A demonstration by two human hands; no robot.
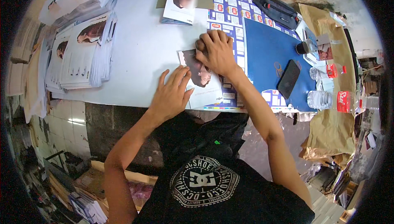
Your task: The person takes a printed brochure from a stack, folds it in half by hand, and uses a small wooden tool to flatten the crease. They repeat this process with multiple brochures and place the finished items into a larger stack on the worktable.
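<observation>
A printed brochure (pixel 203 78) with a person's picture on it lies at the table's front edge, between my hands. My left hand (pixel 174 88) rests spread on its left edge, fingertips on the paper. My right hand (pixel 217 53) is bent over its upper part, fingers curled round a dark, rounded lump (pixel 200 44) whose kind I cannot make out. The palm hides most of that lump. Farther back, another brochure (pixel 179 4), slightly opened, stands or lies on an olive-coloured sheet (pixel 204 0).
Tall stacks of brochures (pixel 82 53) fill the table's left side. On the right, a blue board (pixel 262 56) carries a phone (pixel 289 78) and orange-handled scissors (pixel 279 69). Beyond are a dark cup (pixel 303 47), plastic bottles (pixel 320 99) and a black pouch (pixel 276 11).
</observation>
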